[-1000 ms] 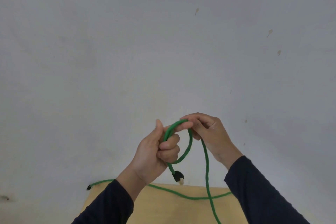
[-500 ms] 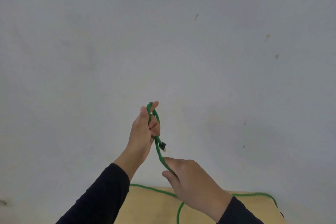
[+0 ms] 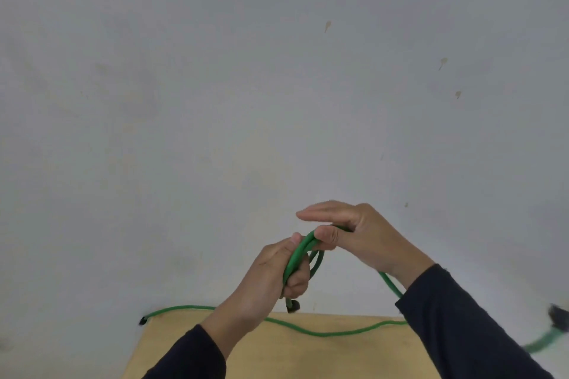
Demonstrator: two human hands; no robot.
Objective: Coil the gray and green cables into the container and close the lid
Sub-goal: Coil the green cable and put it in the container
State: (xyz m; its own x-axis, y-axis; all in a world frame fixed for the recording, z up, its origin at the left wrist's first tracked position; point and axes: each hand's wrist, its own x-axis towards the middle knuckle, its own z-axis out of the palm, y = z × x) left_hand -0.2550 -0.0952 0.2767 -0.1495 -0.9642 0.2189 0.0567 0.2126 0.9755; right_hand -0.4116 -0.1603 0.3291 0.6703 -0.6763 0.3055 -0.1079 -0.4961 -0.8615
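Green cable [image 3: 297, 257] is bunched into a small coil between both hands, held up in front of a pale grey wall [image 3: 215, 101]. The left hand [image 3: 274, 274] is clenched around the coil's lower part, thumb pressed along the strands, and a black plug end [image 3: 292, 306] hangs just below its fingers. The right hand [image 3: 354, 237] pinches the top of the coil between thumb and curled fingers, its index finger stretched out flat above. Half a second ago this hand was low, near the tabletop, gripping the cable far below the left hand; now it has come up and meets the left hand at the coil, which has gained a further loop. From under the right wrist the cable drops behind the dark sleeve [image 3: 455, 317], then trails across the far edge of the wooden tabletop [image 3: 338, 354] to a dark end [image 3: 142, 321] hanging off its left corner. A blurred green stretch with a dark tip [image 3: 554, 329] shows at the right edge.
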